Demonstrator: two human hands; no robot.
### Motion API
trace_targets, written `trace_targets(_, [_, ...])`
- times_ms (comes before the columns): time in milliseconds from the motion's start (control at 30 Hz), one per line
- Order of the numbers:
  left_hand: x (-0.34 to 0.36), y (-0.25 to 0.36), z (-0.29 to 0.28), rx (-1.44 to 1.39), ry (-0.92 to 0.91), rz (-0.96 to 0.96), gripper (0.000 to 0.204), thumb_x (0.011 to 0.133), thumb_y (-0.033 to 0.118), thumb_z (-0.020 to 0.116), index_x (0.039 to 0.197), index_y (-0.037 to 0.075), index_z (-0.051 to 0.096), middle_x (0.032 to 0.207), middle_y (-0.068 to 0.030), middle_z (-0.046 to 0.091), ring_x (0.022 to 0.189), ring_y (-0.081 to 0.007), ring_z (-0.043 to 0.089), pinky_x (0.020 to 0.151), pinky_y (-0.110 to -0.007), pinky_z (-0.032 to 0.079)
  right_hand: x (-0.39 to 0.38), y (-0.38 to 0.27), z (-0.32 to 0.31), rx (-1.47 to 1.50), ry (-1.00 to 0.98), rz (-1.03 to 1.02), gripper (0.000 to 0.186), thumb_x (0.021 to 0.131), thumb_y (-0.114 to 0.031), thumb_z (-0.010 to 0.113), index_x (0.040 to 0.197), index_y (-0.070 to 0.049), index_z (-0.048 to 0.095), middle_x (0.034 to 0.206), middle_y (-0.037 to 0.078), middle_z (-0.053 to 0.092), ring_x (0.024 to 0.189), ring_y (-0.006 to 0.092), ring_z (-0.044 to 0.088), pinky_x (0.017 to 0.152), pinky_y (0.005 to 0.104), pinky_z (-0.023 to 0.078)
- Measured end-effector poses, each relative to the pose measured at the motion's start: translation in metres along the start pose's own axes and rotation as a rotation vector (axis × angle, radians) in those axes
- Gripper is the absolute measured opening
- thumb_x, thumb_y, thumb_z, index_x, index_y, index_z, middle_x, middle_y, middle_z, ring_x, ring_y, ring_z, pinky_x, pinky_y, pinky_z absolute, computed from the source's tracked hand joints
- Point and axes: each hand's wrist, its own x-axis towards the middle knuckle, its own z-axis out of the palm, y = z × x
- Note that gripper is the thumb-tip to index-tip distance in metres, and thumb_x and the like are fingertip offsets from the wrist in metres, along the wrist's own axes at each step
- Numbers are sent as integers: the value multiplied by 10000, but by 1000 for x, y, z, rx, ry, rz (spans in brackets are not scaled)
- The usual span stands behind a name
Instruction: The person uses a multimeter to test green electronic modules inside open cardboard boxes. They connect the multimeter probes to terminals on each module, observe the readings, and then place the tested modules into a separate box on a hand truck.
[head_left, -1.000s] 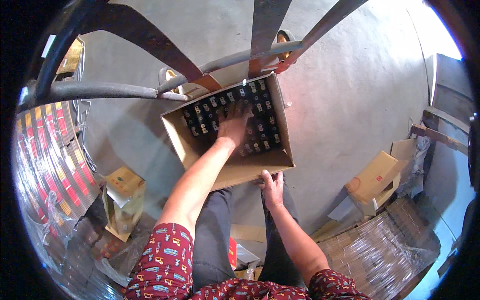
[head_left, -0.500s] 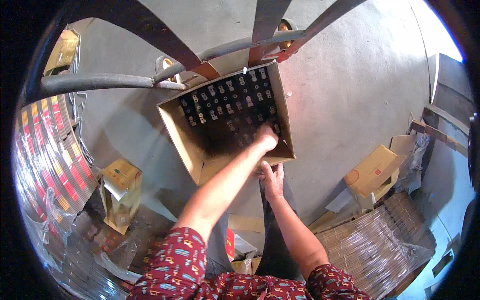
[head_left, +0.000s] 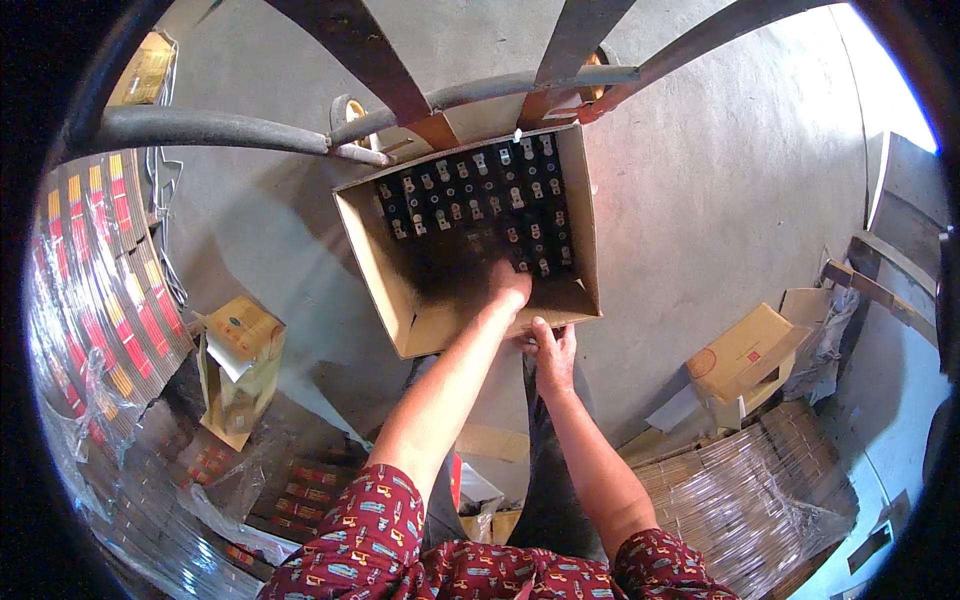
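Observation:
An open cardboard box (head_left: 372, 262) stands tilted in front of me, with several rows of small dark pieces (head_left: 477, 180) inside, each carrying pale, metallic-looking parts. I cannot make out their kind. My left hand (head_left: 511, 287) reaches over the near wall, down into the box beside the near right rows; its fingers are hidden or blurred in the shadow. At the near rim, my right hand (head_left: 552, 358) grips the cardboard box, thumb on top and fingers underneath. The near left inside of the box lies in deep shadow.
A dark metal cart frame (head_left: 215, 130) with wheels stands behind the box. On the left are wrapped stacks of flat cardboard (head_left: 110, 270) and an open carton (head_left: 243, 350). Another carton (head_left: 745, 350) and a wrapped cardboard bundle (head_left: 750, 490) lie on the right.
My left hand has moved left and toward me inside the box, uncovering dark pieces at the near right. The right hand stays on the near rim. The whole view has shifted slightly.

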Motion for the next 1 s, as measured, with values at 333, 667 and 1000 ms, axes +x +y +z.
trace_targets(333, [-69, -22, -113, -491, 64, 381, 477, 1001, 56, 596, 1467, -6, 515, 1346, -171, 643, 1134, -206, 642, 1013, -332, 507, -5, -14, 1, -109, 26, 243, 452, 952, -264, 713, 1301, -87, 487, 1147, 67, 600, 885, 199, 656, 710, 354, 603])
trace_targets(667, [-262, -194, -225, 21, 192, 188, 366, 935, 215, 597, 1254, 54, 676, 1141, -225, 726, 1050, -397, 703, 915, -483, 559, -58, -110, -46, -1259, -435, -258, 493, 905, -230, 737, 1306, 39, 639, 1058, 150, 727, 850, 215, 713, 677, 379, 586])
trace_targets(1000, [-585, -331, -138, -414, 851, -372, 352, 863, 203, 625, 1152, 15, 694, 1057, -249, 723, 998, -418, 702, 889, -506, 559, -58, -282, -120, -1475, -533, 119, 191, 917, -121, 657, 1081, -25, 635, 885, 109, 665, 686, 237, 683, 546, 374, 597])
